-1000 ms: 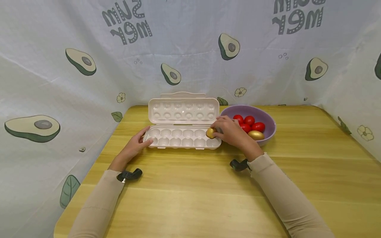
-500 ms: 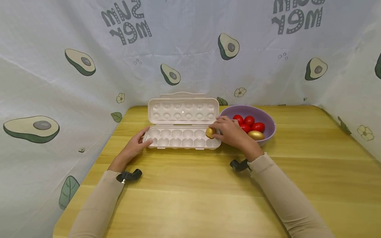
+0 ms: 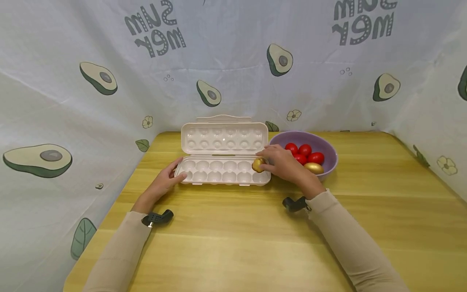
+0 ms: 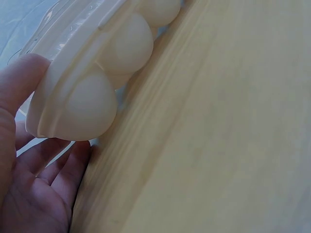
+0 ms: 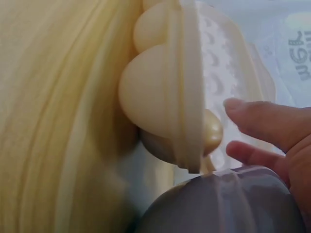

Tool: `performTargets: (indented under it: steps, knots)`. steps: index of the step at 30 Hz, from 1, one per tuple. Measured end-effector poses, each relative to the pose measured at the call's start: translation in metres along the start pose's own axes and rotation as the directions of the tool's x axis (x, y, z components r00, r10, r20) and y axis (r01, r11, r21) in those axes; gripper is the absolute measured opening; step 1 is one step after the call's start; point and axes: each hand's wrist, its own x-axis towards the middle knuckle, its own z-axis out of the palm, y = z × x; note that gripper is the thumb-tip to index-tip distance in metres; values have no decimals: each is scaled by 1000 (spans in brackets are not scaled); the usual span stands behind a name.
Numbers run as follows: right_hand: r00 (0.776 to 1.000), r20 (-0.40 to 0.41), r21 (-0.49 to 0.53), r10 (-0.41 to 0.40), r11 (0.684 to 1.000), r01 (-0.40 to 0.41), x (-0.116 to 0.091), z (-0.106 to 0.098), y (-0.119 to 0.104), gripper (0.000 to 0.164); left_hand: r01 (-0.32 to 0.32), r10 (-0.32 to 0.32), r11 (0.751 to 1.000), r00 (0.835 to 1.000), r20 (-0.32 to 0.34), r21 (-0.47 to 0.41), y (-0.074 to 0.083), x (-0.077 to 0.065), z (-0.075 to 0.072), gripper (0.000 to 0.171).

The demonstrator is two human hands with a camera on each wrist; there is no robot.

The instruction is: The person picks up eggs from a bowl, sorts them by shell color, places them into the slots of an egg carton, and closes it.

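A cream plastic egg carton (image 3: 219, 183) lies on the table with its lid raised at the back. My left hand (image 3: 166, 178) grips its left end, the thumb on the rim and the fingers around the end, as the left wrist view shows. At the carton's back right cup sits a golden egg (image 3: 258, 165). My right hand (image 3: 282, 163) is over that corner; in the right wrist view its thumb (image 5: 235, 104) stands apart from the golden egg. The other cups hold nothing.
Right behind the right hand stands a purple bowl (image 3: 330, 150) with several red eggs (image 3: 315, 157) and another golden egg (image 3: 314, 168). A cloth printed with avocados (image 3: 279, 60) hangs behind and beside the wooden table (image 3: 226, 239).
The golden egg has settled in the back right cup, and my right fingers have loosened from it. The left hand and carton stay put. The head view has tilted up slightly.
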Motion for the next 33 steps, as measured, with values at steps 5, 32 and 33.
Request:
performTargets:
  steps: [5, 32, 33]
  knots:
    - [996, -21, 167, 87, 983, -82, -8, -11, -3, 41, 5, -5, 1000, 1000, 4, -2, 0, 0, 1, 69]
    - [975, -7, 224, 221, 951, -214, -22, -52, 17, 50, 6, -6, 1000, 1000, -7, -29, -6, 1, 0, 69]
    - [974, -6, 212, 227, 952, -221, -21, -53, 18, 51, 1, -1, 1000, 1000, -7, -21, -6, 1, 0, 69]
